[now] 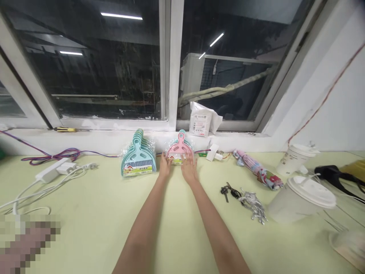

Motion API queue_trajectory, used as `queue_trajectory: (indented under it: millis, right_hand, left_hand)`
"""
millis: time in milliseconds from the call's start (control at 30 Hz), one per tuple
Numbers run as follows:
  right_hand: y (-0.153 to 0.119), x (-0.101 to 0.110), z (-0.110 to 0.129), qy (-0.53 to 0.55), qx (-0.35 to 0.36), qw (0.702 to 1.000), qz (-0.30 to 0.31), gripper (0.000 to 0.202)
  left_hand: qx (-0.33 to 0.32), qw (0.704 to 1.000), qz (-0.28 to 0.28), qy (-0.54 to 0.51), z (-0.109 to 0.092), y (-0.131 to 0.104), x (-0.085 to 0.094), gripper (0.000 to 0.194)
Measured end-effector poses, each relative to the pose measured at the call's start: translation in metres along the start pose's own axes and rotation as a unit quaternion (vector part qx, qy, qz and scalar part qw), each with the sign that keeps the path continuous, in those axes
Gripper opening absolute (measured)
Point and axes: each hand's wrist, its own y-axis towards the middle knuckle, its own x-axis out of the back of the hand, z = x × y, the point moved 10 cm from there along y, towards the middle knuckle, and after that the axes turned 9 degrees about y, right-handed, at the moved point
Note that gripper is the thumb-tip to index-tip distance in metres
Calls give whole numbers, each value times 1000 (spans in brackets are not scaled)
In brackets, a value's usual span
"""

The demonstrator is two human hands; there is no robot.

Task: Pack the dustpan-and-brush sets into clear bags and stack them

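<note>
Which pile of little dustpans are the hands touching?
The pink-topped pile. Both the left hand and right hand rest on it; the blue pile stands untouched beside it.

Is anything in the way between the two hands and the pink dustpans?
No. Both hands are already on the pink plastic dustpan stack in clear wrap: the left hand touches its lower left edge and the right hand its lower right front. The teal dustpan stack stands off to the left, apart from both hands.
</note>
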Motion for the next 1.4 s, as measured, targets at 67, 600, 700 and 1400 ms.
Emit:
queue_trajectory:
  millis: [67, 600, 700, 1400]
  right_hand:
    - [-17, -2, 23, 15, 26, 999, 39, 57]
    - [-14, 13, 24, 31, 1, 998, 56, 64]
    - [-2, 14, 13, 72, -11, 997, 11, 58]
    - [28, -23, -10, -83, 29, 994, 58, 66]
  left_hand:
    - [-52, 992, -60, 96, -13, -15, 15, 67]
    - [-209, 903, -48, 372, -54, -192, 119, 43]
    - [-163, 903, -150, 368, -27, -167, 187, 46]
    - [124, 992, -14, -11, 88, -88, 214, 51]
